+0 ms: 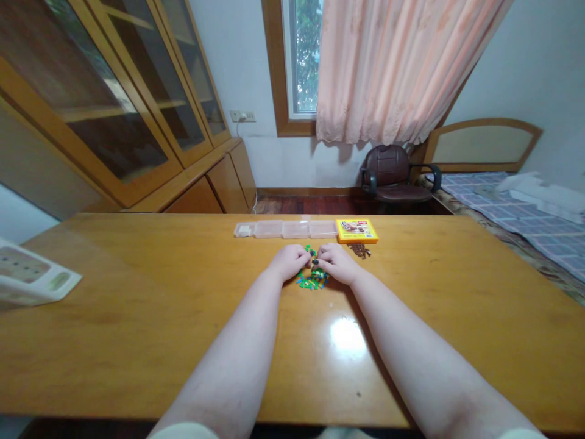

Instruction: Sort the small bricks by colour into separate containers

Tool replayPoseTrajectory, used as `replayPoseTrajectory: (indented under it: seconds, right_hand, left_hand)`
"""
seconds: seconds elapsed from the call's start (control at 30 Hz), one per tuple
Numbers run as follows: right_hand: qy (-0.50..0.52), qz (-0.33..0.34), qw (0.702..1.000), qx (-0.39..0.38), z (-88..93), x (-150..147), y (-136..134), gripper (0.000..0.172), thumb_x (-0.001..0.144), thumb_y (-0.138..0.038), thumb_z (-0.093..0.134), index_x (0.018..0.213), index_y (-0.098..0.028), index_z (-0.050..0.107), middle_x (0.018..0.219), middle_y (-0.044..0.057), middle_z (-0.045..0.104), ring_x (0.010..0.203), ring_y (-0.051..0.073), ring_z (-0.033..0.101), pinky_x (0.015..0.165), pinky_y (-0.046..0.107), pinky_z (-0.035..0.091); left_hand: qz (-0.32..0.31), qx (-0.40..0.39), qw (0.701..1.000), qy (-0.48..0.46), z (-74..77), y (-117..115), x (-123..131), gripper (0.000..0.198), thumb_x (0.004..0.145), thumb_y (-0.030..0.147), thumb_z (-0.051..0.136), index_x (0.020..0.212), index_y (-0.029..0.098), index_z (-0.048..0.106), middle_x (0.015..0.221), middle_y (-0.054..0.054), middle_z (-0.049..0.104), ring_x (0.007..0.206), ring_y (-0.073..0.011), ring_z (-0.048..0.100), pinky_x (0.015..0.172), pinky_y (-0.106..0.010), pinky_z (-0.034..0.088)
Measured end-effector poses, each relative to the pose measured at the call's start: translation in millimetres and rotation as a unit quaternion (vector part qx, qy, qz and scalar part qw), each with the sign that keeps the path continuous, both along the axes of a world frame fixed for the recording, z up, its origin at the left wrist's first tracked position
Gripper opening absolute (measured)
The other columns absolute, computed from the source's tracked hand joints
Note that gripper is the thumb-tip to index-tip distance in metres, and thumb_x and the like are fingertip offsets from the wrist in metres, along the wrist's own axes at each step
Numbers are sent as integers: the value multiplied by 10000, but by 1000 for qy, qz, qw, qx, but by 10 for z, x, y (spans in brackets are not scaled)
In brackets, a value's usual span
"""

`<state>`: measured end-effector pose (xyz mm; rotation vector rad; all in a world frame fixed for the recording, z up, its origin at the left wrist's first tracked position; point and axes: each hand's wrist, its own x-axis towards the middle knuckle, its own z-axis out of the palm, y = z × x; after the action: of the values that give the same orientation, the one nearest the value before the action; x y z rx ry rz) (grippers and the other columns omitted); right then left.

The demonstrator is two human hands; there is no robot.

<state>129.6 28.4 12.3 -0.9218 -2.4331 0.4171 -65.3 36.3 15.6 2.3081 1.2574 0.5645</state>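
Observation:
My left hand [292, 261] and my right hand [336, 262] are close together over a loose pile of small green, blue and pale pieces [312, 281] that look like tiny building bricks. Curled fingers on both hands meet at the pile. Whatever is between the fingertips is too small to make out. A smaller heap of brown pieces [360, 250] lies just beyond my right hand. Past the hands, several clear plastic trays [295, 229] stand in a row, the leftmost with something whitish inside. At the row's right end is a yellow box [357, 231] with a printed lid.
All this rests on a wide, shiny wooden table [183, 341]. A white plastic object [39, 273] stands at its left edge. Beyond the table are a glass-fronted cabinet [150, 85], a brown armchair [390, 174] and a bed [543, 213] on the right.

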Motion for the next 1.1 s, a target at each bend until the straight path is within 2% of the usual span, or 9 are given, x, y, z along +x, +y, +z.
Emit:
replayPoseTrajectory:
  seconds: [0.17,0.27,0.37,0.5,0.63,0.8,0.97,1.1]
  right_hand:
    - [20,-37,999,-8,-12,35,34,463,942,-381,383,703,-179,724,673,36,547,697,154,485,692,287,341]
    - [35,-42,998,-12,-4,45,37,462,945,-348,377,690,-177,722,663,35,547,695,154,498,695,282,353]
    - [41,-44,998,-13,4,46,34,461,940,-333,386,655,-174,712,652,33,542,693,154,497,690,280,357]
    - [45,-38,998,-19,0,41,32,463,933,-309,399,602,-166,690,626,31,535,675,152,499,677,278,356]
    - [37,-37,998,-22,-8,24,33,420,916,-278,427,615,-166,697,610,25,533,657,148,504,664,271,353]
    - [46,-85,995,-33,18,22,24,384,906,-239,417,682,-167,721,647,32,554,670,149,507,658,265,359]
    - [49,-63,995,-52,37,25,17,437,912,-249,401,600,-161,694,619,27,530,656,144,498,667,260,366]
    - [61,-41,996,-51,4,15,33,440,917,-276,411,606,-164,701,614,26,527,663,146,491,664,265,357]
  left_hand:
    - [18,-27,999,5,35,-16,5,364,826,279,413,639,157,701,697,-38,646,708,-155,564,712,-258,404]
    - [21,-2,1000,-4,49,-28,9,345,829,272,423,650,155,694,700,-38,634,708,-152,555,693,-251,404]
    - [11,17,1000,2,40,-32,10,340,835,288,427,670,156,693,689,-33,621,690,-148,544,655,-245,391]
    - [-9,0,1000,10,22,-31,7,322,818,300,440,720,175,720,710,-24,638,697,-148,554,649,-240,386]
    - [0,-11,1000,7,31,-39,5,342,815,305,435,664,169,710,668,-22,637,661,-146,556,626,-243,382]
    - [4,-26,1000,6,19,-38,7,404,823,361,438,563,147,662,574,-18,596,573,-132,524,606,-243,384]
    - [-1,-30,999,-21,9,-27,4,323,793,288,463,620,148,696,629,-17,619,617,-129,535,633,-236,390]
    - [-43,-39,997,-52,35,-43,11,287,774,258,495,596,140,688,598,-15,599,618,-124,529,619,-229,378]
